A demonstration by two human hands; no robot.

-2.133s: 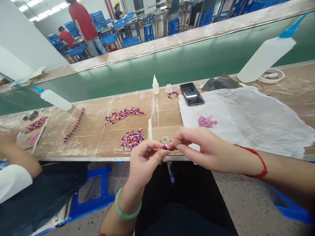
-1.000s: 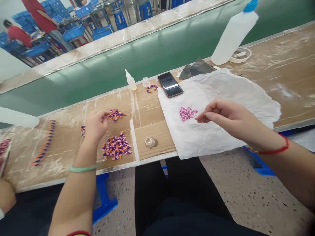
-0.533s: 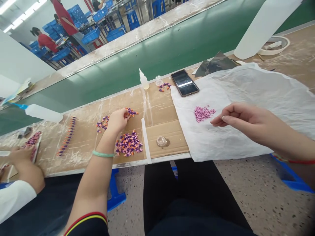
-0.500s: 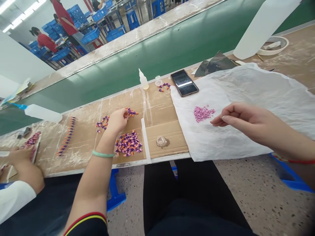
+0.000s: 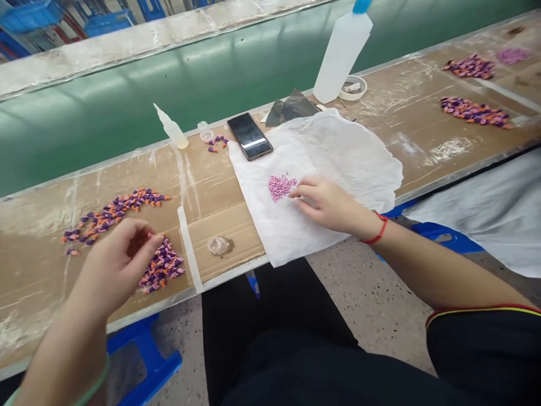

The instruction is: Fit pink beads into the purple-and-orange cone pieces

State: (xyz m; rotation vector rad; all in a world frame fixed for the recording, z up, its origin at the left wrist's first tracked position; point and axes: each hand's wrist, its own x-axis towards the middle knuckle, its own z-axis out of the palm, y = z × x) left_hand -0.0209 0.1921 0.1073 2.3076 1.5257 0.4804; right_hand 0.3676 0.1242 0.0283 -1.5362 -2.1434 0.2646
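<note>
My left hand [image 5: 118,265] was curled over the purple-and-orange beads [image 5: 163,268], fingers bunched, though I couldn't tell whether they grasped one. That heap slanted up rightward, just short of the white strip [image 5: 189,248]. My right hand [image 5: 323,203], released, had come down from its hover to rest on the white tissue [image 5: 359,158], just beside the pink granules [image 5: 281,188], with open tissue to its right.

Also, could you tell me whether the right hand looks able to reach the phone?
Probably yes: the right hand rests on the white tissue, and only tissue and pink granules lie between it and the phone.
</note>
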